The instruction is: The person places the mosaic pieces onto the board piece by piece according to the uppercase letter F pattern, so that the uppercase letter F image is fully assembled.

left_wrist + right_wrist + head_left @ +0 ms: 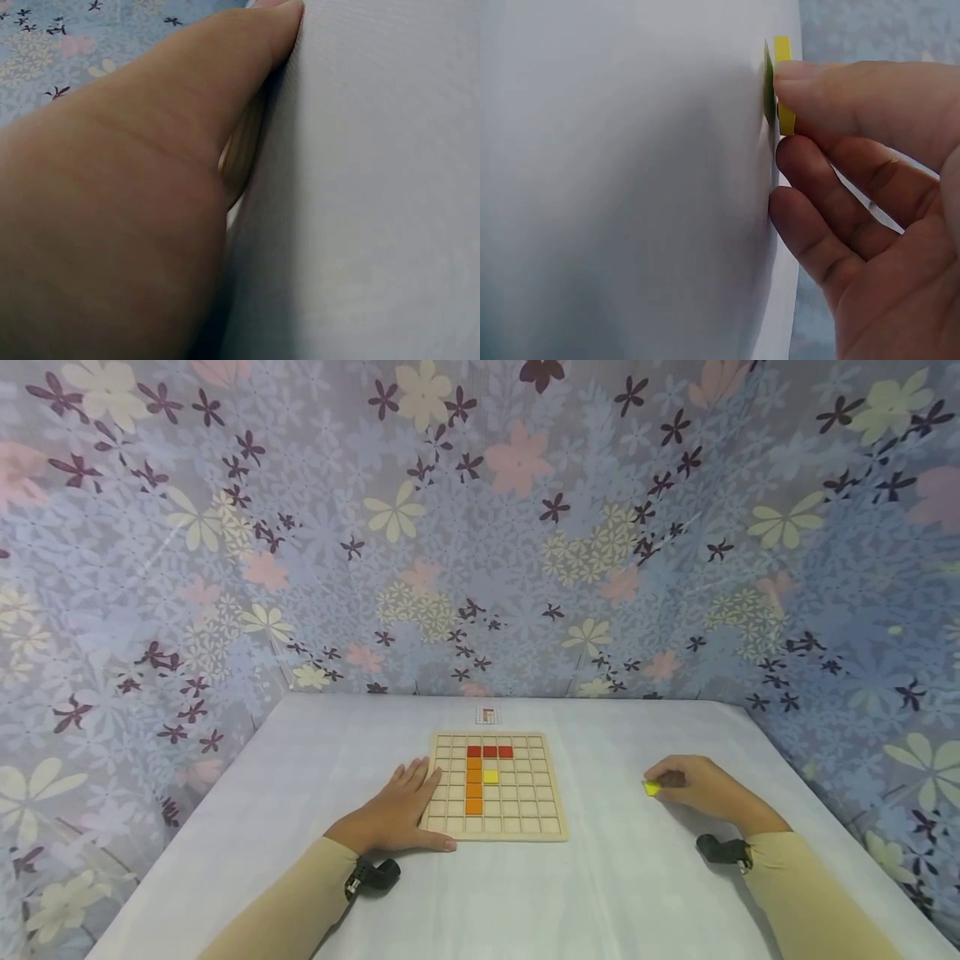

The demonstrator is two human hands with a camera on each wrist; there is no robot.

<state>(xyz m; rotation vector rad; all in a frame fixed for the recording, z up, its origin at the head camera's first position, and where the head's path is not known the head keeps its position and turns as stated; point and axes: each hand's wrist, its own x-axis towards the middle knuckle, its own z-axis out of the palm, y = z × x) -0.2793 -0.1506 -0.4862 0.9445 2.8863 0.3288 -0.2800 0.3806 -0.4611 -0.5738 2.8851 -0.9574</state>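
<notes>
A wooden grid board (525, 810) lies on the table, holding several red tiles (490, 752) in a row, a column of orange tiles (474, 789) beneath the leftmost red one, and a single yellow tile (491, 777) beside that column. My left hand (397, 810) rests at the board's left side, fingers spread and straight, thumb along its near edge; in the left wrist view the thumb (225, 60) hides most of the board. Out to the right, my right hand (697, 787) pinches another yellow tile (783, 86) between thumb and fingers, close above the white cloth.
Behind the board lies a small pattern card (488, 716) printed with a grid and coloured squares. White cloth (600, 893) covers the table. Flowered fabric (480, 568) hangs behind and at both sides. Each wrist bears a black camera (723, 849).
</notes>
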